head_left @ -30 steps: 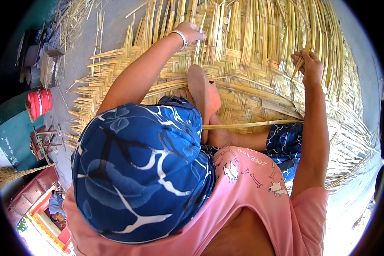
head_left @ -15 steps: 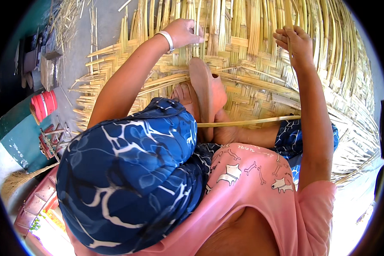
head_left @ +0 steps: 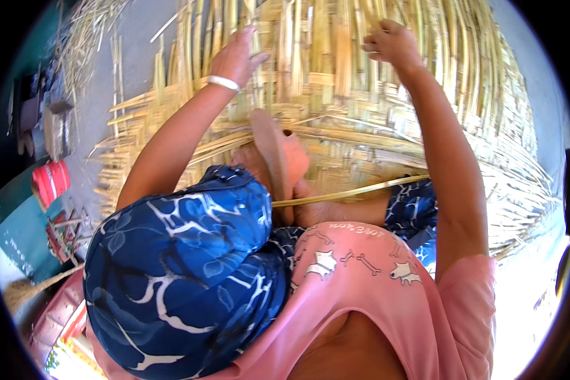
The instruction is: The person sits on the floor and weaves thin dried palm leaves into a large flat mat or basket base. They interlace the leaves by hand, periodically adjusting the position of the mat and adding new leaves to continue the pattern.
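A woven mat of split pale-yellow cane or reed strips spreads in front of me, with long unwoven strips running to the far edge. On the upright strips at the mat's left side, my left hand reaches out open, thumb apart from the fingers, a white bangle at its wrist. My right hand is raised over the far strips with its fingers closed around a strip; motion blurs it. A loose split strip lies across my lower leg. My sandal rests on the weave.
Left of the mat are a red bundle, a wooden block, a straw broom and a pink tub-like thing. Loose straw litters the grey floor at the far left. My blue-patterned knee fills the lower left.
My left hand has opened and shifted left and slightly farther away. My right hand has moved left and slightly farther away, still closed. The whole view has shifted a little.
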{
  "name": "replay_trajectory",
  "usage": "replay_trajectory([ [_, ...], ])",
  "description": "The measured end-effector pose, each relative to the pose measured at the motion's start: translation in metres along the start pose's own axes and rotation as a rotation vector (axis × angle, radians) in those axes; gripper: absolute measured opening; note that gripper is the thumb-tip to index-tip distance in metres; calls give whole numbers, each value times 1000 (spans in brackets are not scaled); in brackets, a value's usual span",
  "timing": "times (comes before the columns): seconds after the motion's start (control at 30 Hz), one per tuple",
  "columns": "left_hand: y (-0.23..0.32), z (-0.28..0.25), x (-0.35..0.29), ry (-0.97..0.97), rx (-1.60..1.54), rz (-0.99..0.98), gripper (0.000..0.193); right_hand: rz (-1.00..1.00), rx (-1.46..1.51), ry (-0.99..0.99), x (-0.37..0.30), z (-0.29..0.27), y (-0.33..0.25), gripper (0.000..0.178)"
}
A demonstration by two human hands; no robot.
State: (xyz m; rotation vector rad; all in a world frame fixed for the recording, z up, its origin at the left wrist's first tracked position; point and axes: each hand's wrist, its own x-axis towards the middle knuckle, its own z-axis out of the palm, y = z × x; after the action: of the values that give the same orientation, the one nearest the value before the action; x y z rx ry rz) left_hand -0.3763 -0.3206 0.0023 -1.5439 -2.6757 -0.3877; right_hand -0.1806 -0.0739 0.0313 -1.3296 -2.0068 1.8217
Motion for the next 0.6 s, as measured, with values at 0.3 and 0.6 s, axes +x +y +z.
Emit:
replay_trajectory([
  [0.3, 22, -17, 55, -633, -300, -236, 36, -126, -804, 8, 22, 12, -12, 25],
  [0.6, 37, 4, 67, -697, -1286, -723, 50, -100, -899, 10, 30, -2, -7, 26],
])
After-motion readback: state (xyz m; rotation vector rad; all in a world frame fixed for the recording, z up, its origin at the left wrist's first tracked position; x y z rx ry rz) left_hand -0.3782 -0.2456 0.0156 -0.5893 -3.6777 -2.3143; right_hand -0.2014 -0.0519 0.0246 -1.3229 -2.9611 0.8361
